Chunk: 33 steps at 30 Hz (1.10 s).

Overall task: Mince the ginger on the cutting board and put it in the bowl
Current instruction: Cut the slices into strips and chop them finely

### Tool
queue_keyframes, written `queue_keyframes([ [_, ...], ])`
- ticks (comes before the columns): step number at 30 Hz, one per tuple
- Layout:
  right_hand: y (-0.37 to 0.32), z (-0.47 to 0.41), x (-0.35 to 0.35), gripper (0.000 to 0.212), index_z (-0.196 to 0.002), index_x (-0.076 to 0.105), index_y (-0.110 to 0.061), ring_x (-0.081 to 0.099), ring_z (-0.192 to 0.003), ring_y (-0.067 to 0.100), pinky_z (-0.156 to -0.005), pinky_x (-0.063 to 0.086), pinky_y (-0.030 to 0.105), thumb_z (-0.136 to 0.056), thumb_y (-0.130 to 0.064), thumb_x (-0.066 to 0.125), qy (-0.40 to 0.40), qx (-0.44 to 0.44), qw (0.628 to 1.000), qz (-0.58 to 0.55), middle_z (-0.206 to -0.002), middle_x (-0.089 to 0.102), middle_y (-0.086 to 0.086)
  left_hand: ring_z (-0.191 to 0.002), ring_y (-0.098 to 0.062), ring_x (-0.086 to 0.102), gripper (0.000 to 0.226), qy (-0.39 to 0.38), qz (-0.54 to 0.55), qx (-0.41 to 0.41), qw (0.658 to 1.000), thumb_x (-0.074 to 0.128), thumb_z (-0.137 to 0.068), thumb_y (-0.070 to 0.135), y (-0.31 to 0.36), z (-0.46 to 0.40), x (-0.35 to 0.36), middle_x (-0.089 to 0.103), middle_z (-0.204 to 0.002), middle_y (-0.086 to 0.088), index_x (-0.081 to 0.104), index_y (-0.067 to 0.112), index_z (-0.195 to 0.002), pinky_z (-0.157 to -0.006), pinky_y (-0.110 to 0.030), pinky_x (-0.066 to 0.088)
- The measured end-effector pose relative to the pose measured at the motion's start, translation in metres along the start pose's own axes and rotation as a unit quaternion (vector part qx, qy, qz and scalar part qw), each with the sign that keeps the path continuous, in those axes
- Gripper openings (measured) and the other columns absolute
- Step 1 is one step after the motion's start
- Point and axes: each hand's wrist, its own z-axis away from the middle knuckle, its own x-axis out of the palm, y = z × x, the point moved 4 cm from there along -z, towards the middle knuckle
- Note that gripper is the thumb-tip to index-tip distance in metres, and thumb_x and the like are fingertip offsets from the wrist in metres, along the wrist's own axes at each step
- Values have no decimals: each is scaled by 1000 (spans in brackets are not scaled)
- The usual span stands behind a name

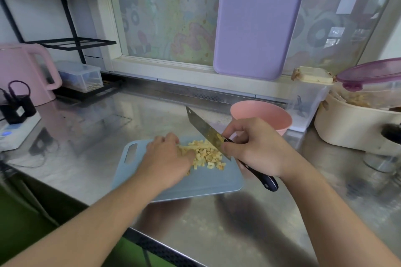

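A pale blue cutting board (208, 182) lies on the steel counter. Diced yellow ginger (208, 155) is heaped on its far half. My left hand (168, 156) rests knuckles-up on the left side of the heap, fingers curled down onto the uncut strips. My right hand (258, 147) grips a cleaver (205, 130) by its dark handle, thumb and forefinger pinching the blade's base. The blade slants up and to the left over the ginger. A pink bowl (265, 116) stands just behind the board on the right.
A cream pot (351, 128) and lidded containers crowd the right. A lilac board (258, 21) leans on the window. At the left stand a pink kettle (23, 71), a black rack (71, 43) and a charger (17, 108). The counter's front edge runs close below the board.
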Motion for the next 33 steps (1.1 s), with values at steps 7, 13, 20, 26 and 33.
queue_keyframes([
  [7,3,1,-2,8,-85,71,-22,68,-61,38,-63,60,48,-92,-26,70,21,21,1000,-3,-59,72,11,-134,-26,37,48,29,-18,3,999,55,-97,41,1,-2,15,48,-137,-5,49,16,-138,-107,-43,42],
  [13,1,0,1,6,-87,70,-23,71,-63,35,-68,61,49,-92,-26,70,24,24,999,-2,-61,74,9,-130,-24,45,49,24,1,16,1000,62,-93,40,-8,-2,9,55,-134,1,49,21,-136,-103,-44,47],
  [20,-1,1,4,7,-87,70,-24,71,-63,35,-66,60,46,-93,-27,70,25,28,999,1,-61,74,8,-126,-24,47,43,39,5,37,999,63,-95,38,-3,5,12,57,-131,1,47,21,-131,-101,-48,49],
  [26,-4,1,6,9,-87,70,-23,69,-59,33,-58,55,35,-94,-28,71,22,31,999,-9,-60,73,9,-127,-17,51,49,14,7,73,997,64,-94,27,-8,4,3,58,-134,7,46,23,-139,-105,-37,48],
  [33,-11,4,14,8,-84,70,-19,53,-42,12,-51,45,23,-92,-22,69,21,36,998,-39,-54,69,10,-129,-9,51,51,3,29,102,994,64,-97,30,-18,12,-4,52,-143,14,46,27,-145,-102,-23,40],
])
